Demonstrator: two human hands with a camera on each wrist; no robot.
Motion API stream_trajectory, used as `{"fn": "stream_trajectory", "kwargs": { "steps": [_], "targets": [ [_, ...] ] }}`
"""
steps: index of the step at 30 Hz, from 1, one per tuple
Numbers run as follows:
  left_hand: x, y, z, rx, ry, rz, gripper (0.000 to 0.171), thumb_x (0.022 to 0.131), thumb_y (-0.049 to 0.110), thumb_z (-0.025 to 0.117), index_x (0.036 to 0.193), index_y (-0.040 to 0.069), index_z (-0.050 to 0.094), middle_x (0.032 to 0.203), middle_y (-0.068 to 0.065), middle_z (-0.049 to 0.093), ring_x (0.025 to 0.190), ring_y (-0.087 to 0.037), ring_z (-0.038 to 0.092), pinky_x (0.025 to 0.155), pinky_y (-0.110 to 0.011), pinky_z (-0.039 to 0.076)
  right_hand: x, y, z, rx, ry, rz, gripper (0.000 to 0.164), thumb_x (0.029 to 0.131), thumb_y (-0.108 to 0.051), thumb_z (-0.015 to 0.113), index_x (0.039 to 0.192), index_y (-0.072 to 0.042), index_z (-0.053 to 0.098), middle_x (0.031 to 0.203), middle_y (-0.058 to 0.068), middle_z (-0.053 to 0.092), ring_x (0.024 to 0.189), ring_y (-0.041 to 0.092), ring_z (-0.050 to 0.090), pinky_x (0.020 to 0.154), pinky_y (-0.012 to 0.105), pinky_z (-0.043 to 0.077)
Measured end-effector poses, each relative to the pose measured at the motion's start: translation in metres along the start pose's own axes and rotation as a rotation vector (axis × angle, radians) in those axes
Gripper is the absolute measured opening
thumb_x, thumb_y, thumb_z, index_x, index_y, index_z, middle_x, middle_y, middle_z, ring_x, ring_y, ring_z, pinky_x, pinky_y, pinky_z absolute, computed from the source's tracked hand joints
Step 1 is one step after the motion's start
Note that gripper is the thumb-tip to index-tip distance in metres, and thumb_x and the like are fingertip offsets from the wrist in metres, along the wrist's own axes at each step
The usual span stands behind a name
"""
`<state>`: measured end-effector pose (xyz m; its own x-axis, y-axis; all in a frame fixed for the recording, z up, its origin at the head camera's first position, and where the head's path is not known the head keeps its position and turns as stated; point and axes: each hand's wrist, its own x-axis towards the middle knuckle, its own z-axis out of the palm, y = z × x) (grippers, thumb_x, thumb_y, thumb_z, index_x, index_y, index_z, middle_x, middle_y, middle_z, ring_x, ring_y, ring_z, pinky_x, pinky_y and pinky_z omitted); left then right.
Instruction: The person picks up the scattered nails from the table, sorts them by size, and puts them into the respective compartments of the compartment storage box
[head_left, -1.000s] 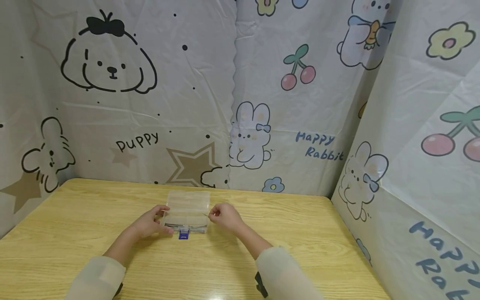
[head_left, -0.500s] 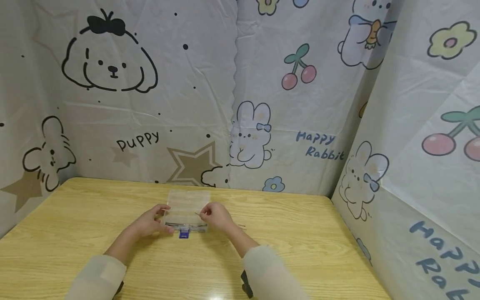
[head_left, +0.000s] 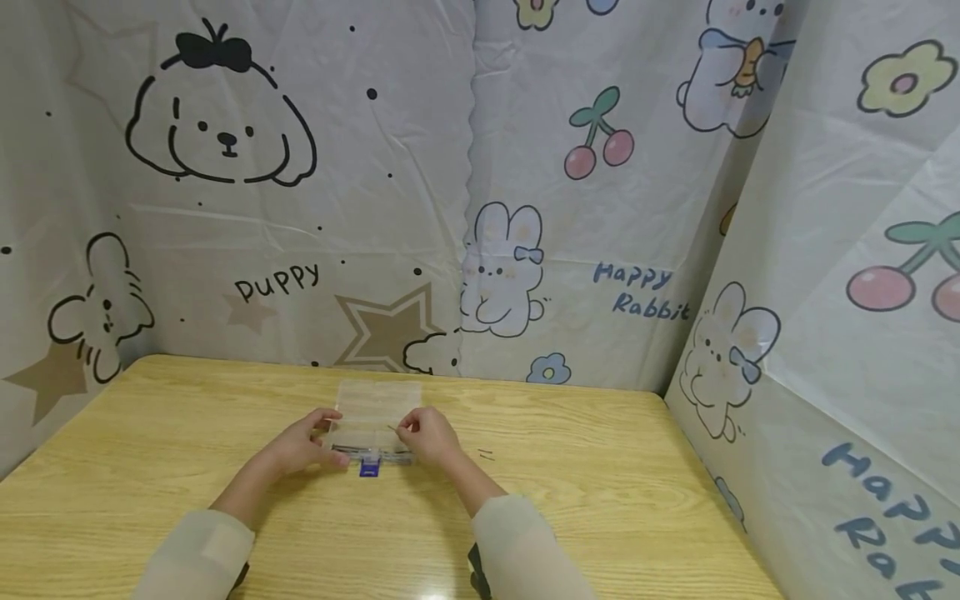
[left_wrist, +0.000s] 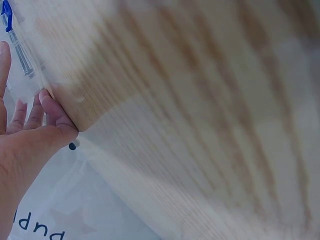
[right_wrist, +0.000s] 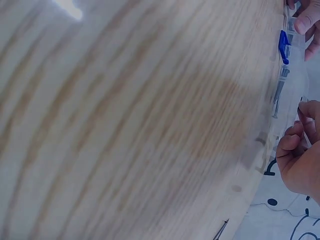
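Note:
A small clear plastic box with a blue latch at its front stands on the table, its lid raised at the back. Thin grey, rod-like pieces lie along its front inside. My left hand grips the box's left end, thumb at the front and fingers farther back. Over the right part of the box, my right hand pinches a thin dark pin-like piece between thumb and forefinger. Its exact kind is too small to make out.
Two thin dark pieces lie on the wooden table right of my right hand. Printed cloth hangs behind the table, and another printed cloth runs along the right side.
My right hand has moved left from the box's right end to over the box, with the thin piece pinched. The two loose pieces have come into view beside the forearm. My left hand stays put.

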<state>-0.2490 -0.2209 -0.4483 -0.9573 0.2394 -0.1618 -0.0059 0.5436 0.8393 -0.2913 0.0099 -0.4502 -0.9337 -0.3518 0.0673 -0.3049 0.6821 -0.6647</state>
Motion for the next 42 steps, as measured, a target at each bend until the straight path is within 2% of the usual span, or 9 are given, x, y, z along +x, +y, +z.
{"fn": "stream_trajectory", "kwargs": {
  "steps": [11, 20, 30, 42],
  "targets": [
    [0.0, -0.001, 0.0, -0.003, 0.002, 0.008, 0.085, 0.076, 0.027, 0.078, 0.14, 0.0, 0.029, 0.141, -0.036, 0.027, 0.124, -0.057, 0.033, 0.1, -0.059, 0.036, -0.001, 0.001, 0.001, 0.019, 0.023, 0.001, 0.013, 0.09, -0.019, 0.062, 0.087, -0.008, 0.068, 0.067, -0.003, 0.051, 0.058, 0.007, 0.043, 0.051, 0.02, 0.035],
    [0.0, 0.001, 0.0, 0.022, 0.011, -0.008, 0.087, 0.075, 0.03, 0.079, 0.14, 0.0, 0.029, 0.141, -0.036, 0.027, 0.124, -0.057, 0.033, 0.099, -0.059, 0.037, -0.009, 0.003, -0.02, 0.065, 0.021, 0.026, 0.015, 0.09, -0.022, 0.061, 0.091, -0.009, 0.068, 0.076, -0.001, 0.056, 0.063, 0.009, 0.045, 0.053, 0.021, 0.037],
    [-0.002, 0.003, 0.0, 0.035, 0.015, -0.005, 0.086, 0.076, 0.031, 0.078, 0.139, -0.001, 0.029, 0.141, -0.037, 0.027, 0.124, -0.057, 0.033, 0.1, -0.059, 0.036, -0.018, 0.021, -0.04, -0.015, 0.022, 0.021, 0.014, 0.09, -0.022, 0.062, 0.089, -0.009, 0.067, 0.078, -0.002, 0.055, 0.069, 0.011, 0.046, 0.059, 0.023, 0.037],
    [-0.001, 0.002, 0.001, 0.027, 0.01, 0.012, 0.085, 0.076, 0.03, 0.077, 0.139, -0.001, 0.029, 0.141, -0.038, 0.027, 0.124, -0.057, 0.033, 0.101, -0.059, 0.036, -0.03, 0.044, -0.059, -0.04, 0.017, 0.04, 0.012, 0.089, -0.021, 0.062, 0.089, -0.01, 0.067, 0.077, -0.001, 0.053, 0.069, 0.012, 0.045, 0.06, 0.025, 0.037]
  ]
}}
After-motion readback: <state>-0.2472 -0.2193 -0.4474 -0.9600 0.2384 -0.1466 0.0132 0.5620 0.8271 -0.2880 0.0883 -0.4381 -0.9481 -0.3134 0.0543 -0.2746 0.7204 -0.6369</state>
